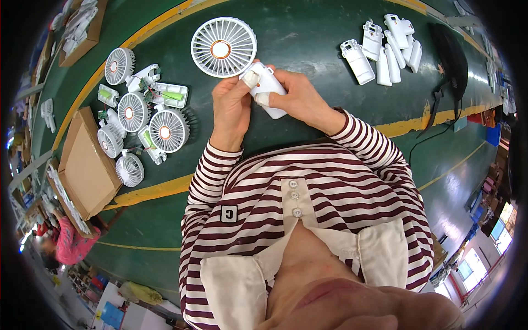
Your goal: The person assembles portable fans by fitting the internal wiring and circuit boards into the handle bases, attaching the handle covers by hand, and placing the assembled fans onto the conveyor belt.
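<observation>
Between my hands is a white handheld fan (269, 82) with a round ribbed head and an orange ring at its centre. Its head points away from me, its handle toward me. My left hand (234, 99) grips the neck and upper handle from the left, with a white wrap on the thumb. From the right, my right hand (297, 96) is closed round the lower handle, its thumb also wrapped in white and pressed on the casing. Fingers under the handle are hidden.
To the left lies a cluster of opened fans (133, 111) with green cells and wires exposed. A cardboard box (91, 159) stands at the table's left edge. White handle covers (357, 61) are piled at the far right, beside a black bag (448, 63) with a strap.
</observation>
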Demonstrator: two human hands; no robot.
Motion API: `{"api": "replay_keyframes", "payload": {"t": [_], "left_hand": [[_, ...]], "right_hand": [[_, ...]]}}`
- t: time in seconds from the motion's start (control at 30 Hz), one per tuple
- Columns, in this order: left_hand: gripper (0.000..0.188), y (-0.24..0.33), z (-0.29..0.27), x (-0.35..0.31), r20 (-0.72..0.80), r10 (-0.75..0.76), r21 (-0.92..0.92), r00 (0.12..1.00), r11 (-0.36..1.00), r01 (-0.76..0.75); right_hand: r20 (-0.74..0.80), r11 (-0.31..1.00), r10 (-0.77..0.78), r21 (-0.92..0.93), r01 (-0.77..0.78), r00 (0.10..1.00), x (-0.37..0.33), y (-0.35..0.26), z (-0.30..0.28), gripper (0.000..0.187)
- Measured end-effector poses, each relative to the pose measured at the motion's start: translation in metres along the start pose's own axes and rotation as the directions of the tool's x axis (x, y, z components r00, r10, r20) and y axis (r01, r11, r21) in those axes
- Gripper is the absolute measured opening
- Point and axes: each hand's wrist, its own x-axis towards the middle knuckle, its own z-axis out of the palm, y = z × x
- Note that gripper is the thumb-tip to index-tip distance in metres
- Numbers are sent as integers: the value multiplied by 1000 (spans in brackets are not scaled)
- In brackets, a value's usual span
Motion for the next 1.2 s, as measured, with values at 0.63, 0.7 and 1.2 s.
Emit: {"api": "replay_keyframes", "payload": {"t": [0.63, 0.7, 1.2], "left_hand": [[42, -10, -10, -1, 111, 35, 91, 993, 995, -45], [41, -11, -7, -3, 104, 55, 94, 993, 993, -65], [32, -11, -10, 39, -4, 244, 389, 970, 894, -224]], "right_hand": [[-11, 969, 62, 240, -58, 998, 6, 2, 7, 30], [-9, 964, 71, 256, -67, 997, 4, 0, 6, 29], [-130, 927, -45, 365, 90, 991, 57, -9, -31, 38]]}}
